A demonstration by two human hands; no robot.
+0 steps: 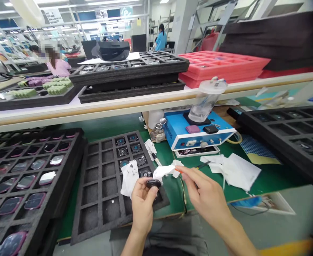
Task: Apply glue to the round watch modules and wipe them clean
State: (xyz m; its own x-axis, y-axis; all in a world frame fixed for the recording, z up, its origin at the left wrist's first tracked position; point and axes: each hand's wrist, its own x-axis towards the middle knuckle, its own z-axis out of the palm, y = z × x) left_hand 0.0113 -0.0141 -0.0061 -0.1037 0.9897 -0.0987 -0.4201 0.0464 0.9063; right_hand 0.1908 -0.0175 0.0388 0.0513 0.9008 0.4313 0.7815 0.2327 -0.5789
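Observation:
My left hand (142, 202) is closed around a small black watch body (153, 183), gripped between thumb and fingers above the right edge of a black foam tray (89, 209). My right hand (205, 188) pinches a thin orange stick (178, 170). A crumpled white wipe (163, 172) sits at the stick's far end and comes close to the watch body; whether they touch I cannot tell. Several round black watch bodies (122, 152) lie in the tray's far right compartments. Another white wipe (130, 176) with dark specks is spread over the tray beside my left hand.
At left, a foam tray stack (74, 156) holds square watch parts. A blue machine (172, 133) carries a clear container (203, 103); a glass bottle (158, 134) stands beside it. White sheets (241, 172) lie at right. Overhead, a shelf (92, 113) bears black and red trays. People sit farther back.

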